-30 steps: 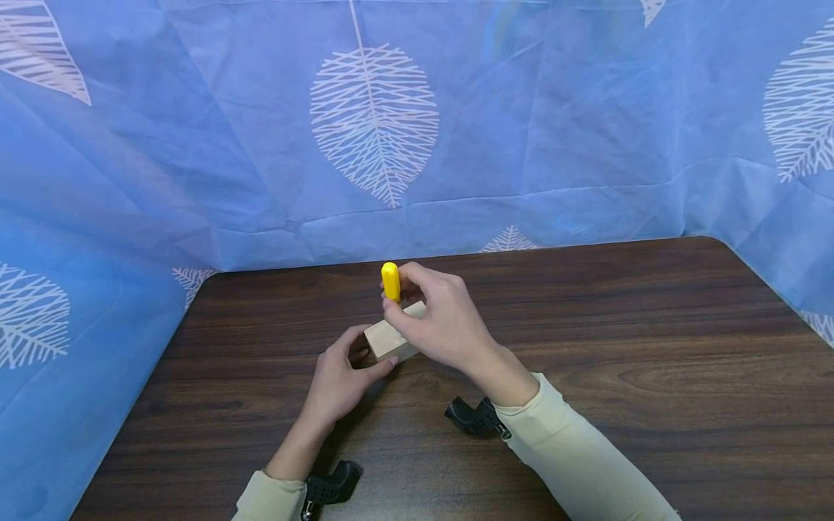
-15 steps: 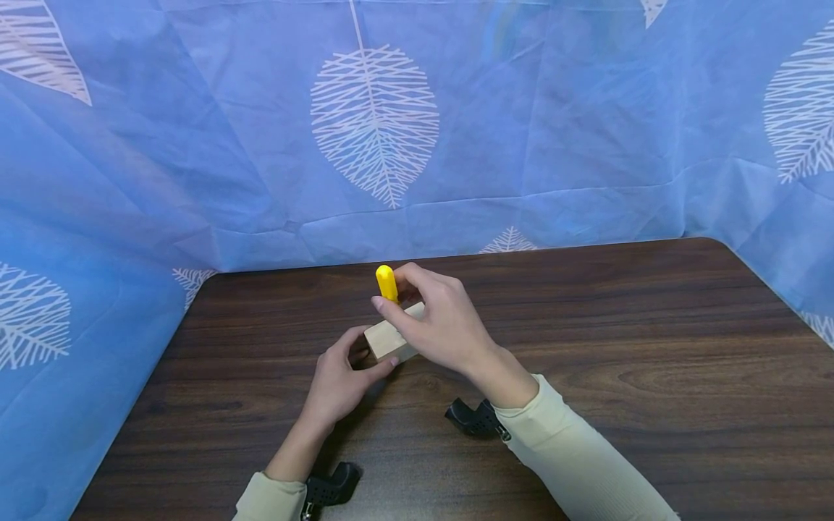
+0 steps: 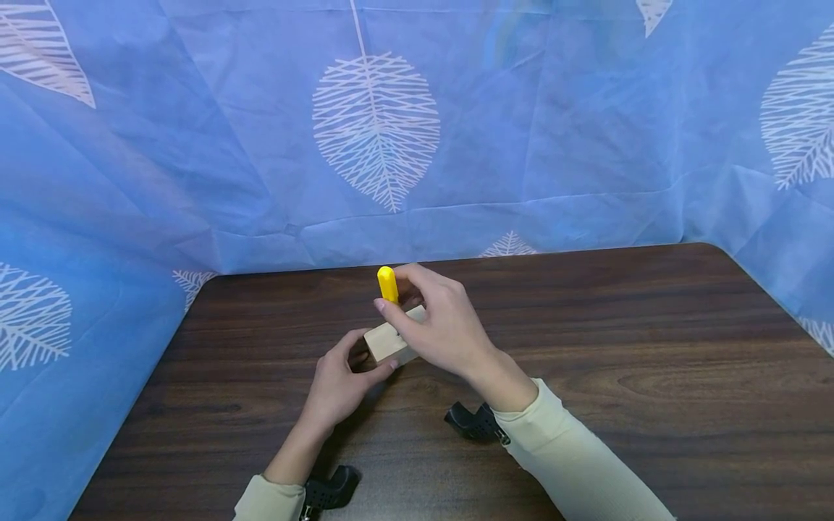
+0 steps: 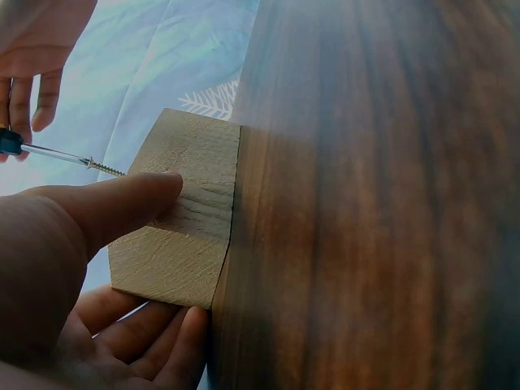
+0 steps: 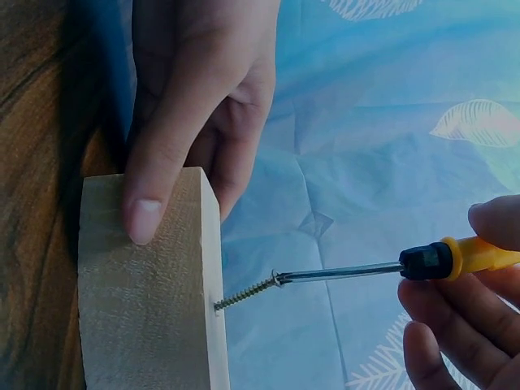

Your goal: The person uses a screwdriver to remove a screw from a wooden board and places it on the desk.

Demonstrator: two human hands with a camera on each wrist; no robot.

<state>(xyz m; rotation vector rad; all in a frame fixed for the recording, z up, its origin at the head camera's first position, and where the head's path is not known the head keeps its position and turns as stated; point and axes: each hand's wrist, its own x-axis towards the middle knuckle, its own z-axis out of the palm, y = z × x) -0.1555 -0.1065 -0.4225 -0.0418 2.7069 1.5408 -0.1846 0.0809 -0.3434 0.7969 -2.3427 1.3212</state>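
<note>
A pale wooden block sits on the table with its top face up. My left hand grips its near-left end, thumb on one side and fingers on the other. From the block's top rises a brassy screw, its point in the wood and most of the thread exposed. My right hand holds a screwdriver by its yellow handle, between thumb and fingers. In the right wrist view the metal shaft meets the screw head at a slight angle. The head view hides the screw behind my right hand.
The dark wood-grain table extends around both hands. A blue cloth with white leaf prints hangs behind it and at the sides. Black wrist-worn devices stick out from both sleeves, low over the table.
The screwdriver's yellow handle has tipped slightly to the left, and my right thumb has shifted left along with it. My left hand and the block keep their place.
</note>
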